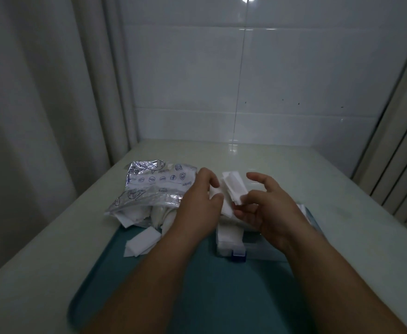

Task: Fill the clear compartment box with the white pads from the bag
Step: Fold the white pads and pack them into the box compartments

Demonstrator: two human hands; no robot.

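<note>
Both hands meet above the clear compartment box (253,247), which lies on a teal tray (212,285) and has a blue latch at its front. My left hand (197,203) and my right hand (270,208) together pinch a small stack of white pads (232,189) held tilted in the air. White pads fill the box's left compartment (229,237); my right hand hides most of the rest. The crumpled clear printed bag (154,189) lies to the left, with pads spilling from its open end. A few loose pads (142,242) lie on the tray's left edge.
The tray sits on a pale counter (342,189) that ends at a white tiled wall behind. A curtain (41,116) hangs along the left side and a ribbed panel stands at the right.
</note>
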